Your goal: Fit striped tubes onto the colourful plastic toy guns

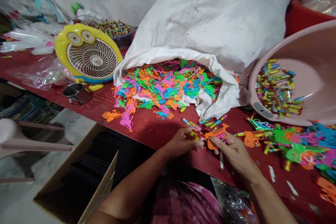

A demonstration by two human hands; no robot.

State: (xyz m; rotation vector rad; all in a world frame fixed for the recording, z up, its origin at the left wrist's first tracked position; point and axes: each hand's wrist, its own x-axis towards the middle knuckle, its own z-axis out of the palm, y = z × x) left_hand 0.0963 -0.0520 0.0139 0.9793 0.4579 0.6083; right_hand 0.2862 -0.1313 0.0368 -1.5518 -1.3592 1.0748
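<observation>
A: Where are the hands?

B: At the near edge of the red worktop [151, 131], close together. The left hand [182, 145] has its fingers curled round a bundle of striped tubes [193, 134]. The right hand [236, 152] pinches an orange toy gun [213, 141] between thumb and fingers — its end touching the bundle or just beside it, I can't tell which.

A: What lies around them?

B: Beyond, coloured guns [162, 87] lie in and before the mouth of a white sack [210, 21]. Loose tubes [191, 123] lie just past the hands. Toward the worktop's right edge, a heap [296, 152] of guns and tubes sits before a pink basin [320, 56] holding more tubes [278, 94].

A: What could go wrong?

B: A slack left grip might let tubes roll off the near edge. Squeezing hard could bend the gun, which looks thin.

A: What's hard to make out?

B: How many tubes the left fingers hide — and whether the pink piece [223, 135] behind the gun is held too. Basin and heap are cut off at the right; the sack's depths are hidden.
</observation>
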